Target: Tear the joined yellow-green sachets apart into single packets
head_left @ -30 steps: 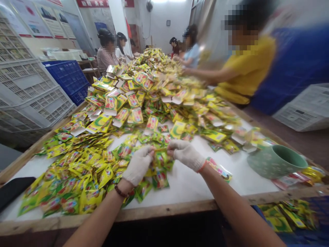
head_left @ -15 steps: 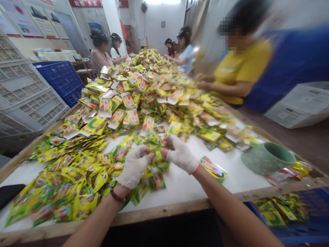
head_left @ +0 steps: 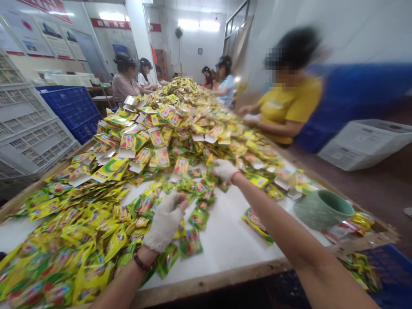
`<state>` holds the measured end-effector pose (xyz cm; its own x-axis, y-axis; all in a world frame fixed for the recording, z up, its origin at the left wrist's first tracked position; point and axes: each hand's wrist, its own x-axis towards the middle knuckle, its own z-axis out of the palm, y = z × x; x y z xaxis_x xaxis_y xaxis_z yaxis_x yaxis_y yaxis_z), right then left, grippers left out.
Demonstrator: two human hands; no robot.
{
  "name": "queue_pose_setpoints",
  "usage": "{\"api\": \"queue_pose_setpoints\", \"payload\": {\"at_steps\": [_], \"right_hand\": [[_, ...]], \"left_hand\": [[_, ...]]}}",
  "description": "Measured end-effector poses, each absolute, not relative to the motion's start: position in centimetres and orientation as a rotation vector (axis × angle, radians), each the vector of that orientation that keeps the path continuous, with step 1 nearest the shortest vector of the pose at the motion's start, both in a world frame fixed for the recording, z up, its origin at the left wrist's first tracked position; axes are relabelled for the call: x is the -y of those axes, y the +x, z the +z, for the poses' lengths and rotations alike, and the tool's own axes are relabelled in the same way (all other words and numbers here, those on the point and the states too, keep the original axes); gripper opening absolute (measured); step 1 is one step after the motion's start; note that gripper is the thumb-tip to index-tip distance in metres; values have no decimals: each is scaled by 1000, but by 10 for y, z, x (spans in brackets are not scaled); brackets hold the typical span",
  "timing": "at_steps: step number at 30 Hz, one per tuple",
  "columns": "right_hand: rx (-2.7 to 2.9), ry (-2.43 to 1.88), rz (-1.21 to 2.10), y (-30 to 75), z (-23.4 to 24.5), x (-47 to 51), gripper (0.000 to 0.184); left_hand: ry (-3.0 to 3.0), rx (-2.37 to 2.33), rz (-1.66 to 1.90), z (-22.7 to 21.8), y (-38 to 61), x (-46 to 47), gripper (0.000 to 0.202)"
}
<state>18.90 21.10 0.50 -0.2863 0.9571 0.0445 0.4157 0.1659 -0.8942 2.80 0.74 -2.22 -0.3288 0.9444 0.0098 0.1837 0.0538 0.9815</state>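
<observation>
My left hand [head_left: 165, 221], in a white fingerless glove, hovers over small yellow-green sachets [head_left: 144, 206] with its fingers curled and thumb drawn in. What it holds, if anything, is hidden. Farther forward, my right hand [head_left: 224, 170], gloved the same way, has its fingers at a small yellow box [head_left: 210, 160] by the front of the heap and appears to grip it; motion blurs the fingertips. Loose sachets [head_left: 198, 217] lie between my hands on the white tabletop [head_left: 225, 231]. A flat printed box [head_left: 257, 225] rests under my right forearm.
A long heap of open boxes [head_left: 157, 137] runs down the table, with many sachets [head_left: 80, 240] at left. A green mug-like container [head_left: 323, 209] stands at right. Blue crates [head_left: 71, 109] and white crates [head_left: 35, 116] are stacked left. A person in yellow [head_left: 286, 107] works at right.
My right hand has moved forward, away from my left hand, to the small yellow box. My left hand stays over the sachets. The whole view has tilted slightly upward.
</observation>
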Motion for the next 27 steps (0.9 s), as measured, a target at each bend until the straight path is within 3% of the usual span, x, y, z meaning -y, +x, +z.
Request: {"api": "queue_pose_setpoints", "payload": {"at_steps": [8, 13, 17, 23, 27], "right_hand": [[1951, -931, 1249, 184, 1, -155, 28], [1409, -1051, 1284, 205, 9, -150, 36], [1256, -1121, 1238, 222, 7, -157, 52], [1270, -1110, 1201, 237, 1, -153, 45], [1287, -1079, 1229, 238, 1, -155, 46]], "left_hand": [[1047, -1583, 1330, -15, 27, -8, 33], [1859, -1937, 894, -2, 36, -36, 12], [2434, -1923, 491, 1, 56, -85, 29], [2804, -1507, 297, -2, 61, -146, 23], [2880, -1517, 202, 16, 43, -158, 23]]}}
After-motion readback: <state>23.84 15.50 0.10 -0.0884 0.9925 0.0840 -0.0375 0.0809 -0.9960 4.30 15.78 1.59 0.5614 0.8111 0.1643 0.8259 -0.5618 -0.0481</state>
